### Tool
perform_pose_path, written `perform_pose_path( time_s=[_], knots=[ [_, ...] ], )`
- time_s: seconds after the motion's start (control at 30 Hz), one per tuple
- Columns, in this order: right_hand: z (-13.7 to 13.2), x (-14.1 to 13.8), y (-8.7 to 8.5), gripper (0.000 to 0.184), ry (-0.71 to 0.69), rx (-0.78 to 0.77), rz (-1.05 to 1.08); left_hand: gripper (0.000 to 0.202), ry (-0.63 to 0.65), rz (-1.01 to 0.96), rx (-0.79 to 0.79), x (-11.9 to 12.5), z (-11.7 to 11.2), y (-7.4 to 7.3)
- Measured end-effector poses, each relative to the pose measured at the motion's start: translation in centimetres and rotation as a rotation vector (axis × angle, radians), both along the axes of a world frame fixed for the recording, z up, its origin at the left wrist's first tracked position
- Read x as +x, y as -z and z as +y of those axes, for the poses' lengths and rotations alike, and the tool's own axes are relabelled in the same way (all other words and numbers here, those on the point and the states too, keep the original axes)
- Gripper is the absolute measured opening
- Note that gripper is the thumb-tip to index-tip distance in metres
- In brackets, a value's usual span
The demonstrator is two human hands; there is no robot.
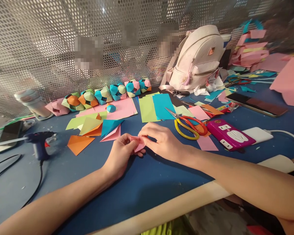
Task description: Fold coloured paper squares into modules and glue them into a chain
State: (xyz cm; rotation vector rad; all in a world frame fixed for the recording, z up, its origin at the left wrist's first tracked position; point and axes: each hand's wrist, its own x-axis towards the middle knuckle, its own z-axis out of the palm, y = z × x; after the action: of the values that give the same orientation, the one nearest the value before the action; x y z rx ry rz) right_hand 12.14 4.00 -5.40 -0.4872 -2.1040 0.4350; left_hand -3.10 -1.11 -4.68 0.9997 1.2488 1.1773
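A small piece of pink paper (139,147) is held over the blue table (137,192), partly hidden by my fingers. My left hand (121,153) pinches it from the left, thumb on top. At its upper right edge, the fingertips of my right hand (161,140) press together on it. Just beyond my left hand lie folded paper pieces: a blue one (110,126), a pink one (112,134) and an orange one (80,144). Scissors with red and yellow handles (186,130) rest beyond my right hand.
Several folded paper balls (103,95) line the mesh wall (51,39). A glue gun (39,143) stands left, its cable trailing forward. Green sheets (147,109) and blue sheets (163,106) lie centrally. A purple power socket (231,135), a phone (257,104) and a backpack (198,62) are right.
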Motion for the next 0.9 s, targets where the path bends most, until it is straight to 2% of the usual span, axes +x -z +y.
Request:
perform_pose_path(
  time_s=[0.13,0.37,0.57,0.7,0.8,0.9],
  knots=[
    [0.0,0.1,0.1,0.008,0.015,0.101,-0.032,0.009,0.029,0.049,0.023,0.0,-0.1,0.1],
    [0.1,0.0,0.4,0.018,0.169,0.268,-0.051,0.011,0.043,0.146,0.078,0.1,-0.3,0.3],
    [0.0,0.1,0.2,0.019,0.100,0.315,-0.063,0.012,0.030,0.126,0.088,-0.1,-0.3,0.3],
    [-0.2,0.2,-0.3,0.016,0.021,0.198,-0.007,0.014,0.017,0.112,0.115,-0.2,-0.2,0.1],
    [-0.4,0.2,-0.7,0.017,-0.025,-0.045,0.038,0.014,-0.003,0.138,0.111,-0.2,0.0,0.1],
    [-0.4,0.1,-0.9,0.010,0.015,-0.263,0.031,0.015,-0.020,0.185,0.127,-0.3,0.1,0.3]
  ],
)
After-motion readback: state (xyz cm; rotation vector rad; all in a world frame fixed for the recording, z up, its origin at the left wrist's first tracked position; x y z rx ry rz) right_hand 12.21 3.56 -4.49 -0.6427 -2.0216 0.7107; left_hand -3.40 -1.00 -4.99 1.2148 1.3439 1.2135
